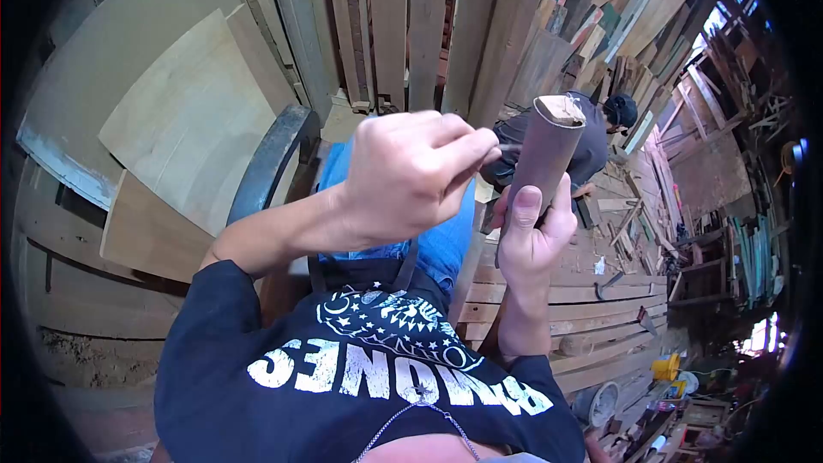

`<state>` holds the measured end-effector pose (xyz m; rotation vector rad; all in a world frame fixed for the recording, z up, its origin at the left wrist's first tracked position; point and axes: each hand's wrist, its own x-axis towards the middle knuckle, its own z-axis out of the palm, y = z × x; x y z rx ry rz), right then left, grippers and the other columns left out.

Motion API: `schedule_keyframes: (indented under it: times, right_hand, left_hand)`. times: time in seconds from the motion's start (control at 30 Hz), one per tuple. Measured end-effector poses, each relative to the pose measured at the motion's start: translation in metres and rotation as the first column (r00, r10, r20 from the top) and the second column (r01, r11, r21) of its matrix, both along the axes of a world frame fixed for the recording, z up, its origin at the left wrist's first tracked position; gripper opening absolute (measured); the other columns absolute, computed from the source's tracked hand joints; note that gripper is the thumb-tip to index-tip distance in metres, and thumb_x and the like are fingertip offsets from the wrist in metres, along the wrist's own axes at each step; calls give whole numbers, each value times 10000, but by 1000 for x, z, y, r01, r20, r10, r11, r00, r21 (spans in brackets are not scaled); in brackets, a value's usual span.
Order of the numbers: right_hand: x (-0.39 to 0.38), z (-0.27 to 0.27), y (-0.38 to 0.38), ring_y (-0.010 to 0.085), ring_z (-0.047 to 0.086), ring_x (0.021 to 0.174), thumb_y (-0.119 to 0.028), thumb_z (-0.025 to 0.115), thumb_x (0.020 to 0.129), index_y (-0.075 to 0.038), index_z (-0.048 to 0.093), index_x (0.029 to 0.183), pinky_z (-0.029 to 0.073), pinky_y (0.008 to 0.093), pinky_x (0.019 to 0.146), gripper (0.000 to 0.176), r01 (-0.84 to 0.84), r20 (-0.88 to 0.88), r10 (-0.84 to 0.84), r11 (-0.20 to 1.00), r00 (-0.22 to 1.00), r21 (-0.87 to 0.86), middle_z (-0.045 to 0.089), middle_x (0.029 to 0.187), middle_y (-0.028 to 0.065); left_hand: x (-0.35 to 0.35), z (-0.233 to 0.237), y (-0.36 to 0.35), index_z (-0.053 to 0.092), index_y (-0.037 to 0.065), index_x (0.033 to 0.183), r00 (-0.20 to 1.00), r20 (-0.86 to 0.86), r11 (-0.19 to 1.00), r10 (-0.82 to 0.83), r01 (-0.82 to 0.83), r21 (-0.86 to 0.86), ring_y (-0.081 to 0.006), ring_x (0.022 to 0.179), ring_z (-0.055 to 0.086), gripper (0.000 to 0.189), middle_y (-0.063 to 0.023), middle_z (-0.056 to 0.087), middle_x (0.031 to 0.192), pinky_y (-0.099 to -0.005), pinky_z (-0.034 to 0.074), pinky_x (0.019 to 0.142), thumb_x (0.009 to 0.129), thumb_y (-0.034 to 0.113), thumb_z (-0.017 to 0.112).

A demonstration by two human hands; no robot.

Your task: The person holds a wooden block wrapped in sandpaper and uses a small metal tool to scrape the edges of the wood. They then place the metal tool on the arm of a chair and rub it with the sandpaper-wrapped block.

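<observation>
The right hand (540, 227) is wrapped around the lower part of the wrapped block (547, 150), thumb across the near face and fingers curled around the right side, so the block stands nearly upright, leaning a little to the right, above the grip. Its brown covering ends in a rim at the top, framing the pale wood end, where a few loose fibres stick up. Just left of that upper part, the left hand (420, 167) is clenched, thumb and forefinger pinched on a thin sliver (509, 148) that points at the block's left edge; whether it touches is too small to tell. A narrow gap parts the knuckles from the block. Below the left hand lie the blue jeans (454, 227); farther left come the dark armrest (270, 159) and, beyond it, the pale panel (193, 116), its long edge slanting. Ahead of the fists, upright planks (410, 30) bound the reach. Behind the block a co-worker (591, 141) bends low, and right of the grip the floor widens among wood scraps (630, 227). Nearer, below the right hand, run bench slats (609, 313).
</observation>
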<state>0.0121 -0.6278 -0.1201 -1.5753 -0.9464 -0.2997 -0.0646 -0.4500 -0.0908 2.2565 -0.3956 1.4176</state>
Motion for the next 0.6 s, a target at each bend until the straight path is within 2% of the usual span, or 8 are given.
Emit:
schedule_keyframes:
  times: [0.03, 0.1, 0.23, 0.3, 0.33, 0.5, 0.6]
  right_hand:
    - [0, 0, 1, 89, 609, 555, -381, 624, 1004, 13, 583, 1074, 466, 249, 523, 402, -1, -1, 1, 1000, 1000, 1, 612, 627, 20]
    - [-1, -1, 2, 97, 613, 553, -376, 625, 1004, 12, 582, 1073, 469, 254, 524, 396, 23, 49, -20, 999, 999, -44, 614, 629, 26]
    - [-1, -3, 2, 104, 615, 551, -369, 627, 1003, 15, 584, 1081, 471, 257, 525, 394, 5, 20, -5, 1000, 1000, -4, 611, 630, 28]
    - [0, -2, 1, 117, 631, 575, -367, 631, 1000, 23, 588, 1096, 488, 269, 547, 403, 10, 23, -10, 1000, 1000, -29, 635, 665, 45]
    - [1, -3, 1, 117, 631, 575, -367, 631, 1000, 23, 588, 1096, 488, 269, 547, 403, 10, 23, -10, 1000, 1000, -29, 635, 665, 45]
    - [1, -5, 1, 130, 658, 649, -363, 647, 992, 35, 593, 1125, 512, 285, 595, 424, 6, 27, -5, 999, 1000, -32, 680, 768, 90]
    - [3, -6, 2, 125, 648, 639, -359, 654, 989, 35, 594, 1129, 507, 281, 589, 422, 27, 43, -25, 998, 999, -48, 672, 754, 82]
  left_hand:
    - [0, 2, 2, 731, 26, 976, 999, 42, 1000, -12, 12, -9, -259, 663, 696, 210, -118, 701, 782, -336, 555, 584, 770, 27, 777]
    - [-5, 6, 3, 734, 25, 979, 999, 7, 999, 39, -39, 4, -260, 660, 697, 219, -117, 704, 780, -332, 557, 586, 766, 34, 782]
    - [-4, -1, -1, 742, 22, 983, 999, 5, 999, 39, -39, 25, -254, 671, 701, 242, -113, 714, 798, -330, 555, 591, 745, 16, 787]
    - [0, 1, 4, 744, 22, 979, 998, 56, 1000, 6, -7, 20, -252, 681, 704, 252, -112, 718, 807, -332, 554, 591, 731, 10, 787]
    - [-2, 4, 6, 746, 23, 978, 997, 55, 998, 48, -50, 27, -251, 681, 701, 268, -111, 722, 817, -334, 553, 593, 715, 12, 792]
    - [-1, -4, 0, 748, 26, 985, 997, 45, 997, 56, -58, 47, -241, 675, 695, 273, -104, 729, 837, -331, 543, 584, 718, 22, 800]
    - [2, 0, 8, 750, 29, 1004, 997, 76, 998, 31, -35, 51, -233, 677, 693, 294, -101, 730, 844, -326, 541, 586, 715, 25, 802]
